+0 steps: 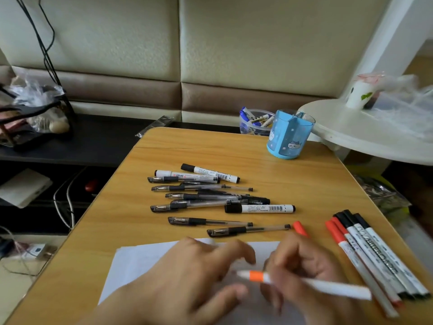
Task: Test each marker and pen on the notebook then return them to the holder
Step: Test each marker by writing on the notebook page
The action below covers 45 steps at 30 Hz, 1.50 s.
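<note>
Lower centre of frame: your right hand (pixel 302 266) grips the uncapped orange marker (pixel 302 281) over the notebook (pixel 140 261); left hand (pixel 194 273) loosely spread, empty, on the page. Keep that palm flat, draw one short stroke. Holder (pixel 289 134) stands upper right on the worktop (pixel 304 181).

Both hands blur over the notebook (pixel 145 261); the left hand (pixel 187 277) covers much of its page, so any marks there stay hidden. The right hand (pixel 304 266) hides the middle of the white marker (pixel 328 286), its grip smeared. Right of the notebook, the marker row (pixel 375 261) carries unreadable print.
</note>
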Available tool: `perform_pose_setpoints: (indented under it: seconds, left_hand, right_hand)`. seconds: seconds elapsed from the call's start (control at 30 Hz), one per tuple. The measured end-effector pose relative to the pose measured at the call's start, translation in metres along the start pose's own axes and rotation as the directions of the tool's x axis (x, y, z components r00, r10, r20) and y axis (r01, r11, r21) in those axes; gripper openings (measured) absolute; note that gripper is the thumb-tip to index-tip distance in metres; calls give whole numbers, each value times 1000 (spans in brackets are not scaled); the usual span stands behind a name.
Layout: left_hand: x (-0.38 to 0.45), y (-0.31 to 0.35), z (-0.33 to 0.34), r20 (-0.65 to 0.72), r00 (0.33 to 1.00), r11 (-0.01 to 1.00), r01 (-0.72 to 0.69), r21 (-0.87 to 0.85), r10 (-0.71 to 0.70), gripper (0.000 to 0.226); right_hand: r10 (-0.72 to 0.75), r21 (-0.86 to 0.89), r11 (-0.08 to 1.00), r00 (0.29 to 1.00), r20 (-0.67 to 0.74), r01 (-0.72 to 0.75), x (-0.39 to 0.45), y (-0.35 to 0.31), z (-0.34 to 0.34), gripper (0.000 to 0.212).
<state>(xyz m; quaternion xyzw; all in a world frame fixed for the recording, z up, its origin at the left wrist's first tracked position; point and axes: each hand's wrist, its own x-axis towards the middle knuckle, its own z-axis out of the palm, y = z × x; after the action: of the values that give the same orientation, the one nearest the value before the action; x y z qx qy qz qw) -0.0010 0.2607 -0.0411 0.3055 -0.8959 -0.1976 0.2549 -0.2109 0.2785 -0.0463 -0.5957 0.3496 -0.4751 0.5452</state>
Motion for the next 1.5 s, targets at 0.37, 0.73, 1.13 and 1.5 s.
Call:
perform_pose_setpoints:
  seconds: [0.37, 0.73, 1.13, 1.5]
  left_hand:
    - [5, -17, 14, -332, 931, 978, 93, -189, -153, 33]
    - [6, -14, 14, -369, 916, 982, 102, -159, -155, 23]
    - [6, -17, 13, -360, 927, 993, 86, -75, -107, 13]
    - [6, -19, 13, -352, 931, 995, 82, -54, -96, 15]
  right_hand:
    - [-30, -393, 914, 949, -313, -101, 19, 16, -18, 32]
    - [-72, -495, 865, 955, -287, -84, 23, 27, -21, 39]
    - [-108, -498, 866, 952, -286, -51, 23, 29, -21, 39]
    - [-61, -475, 874, 945, -321, -105, 25, 28, -24, 44]
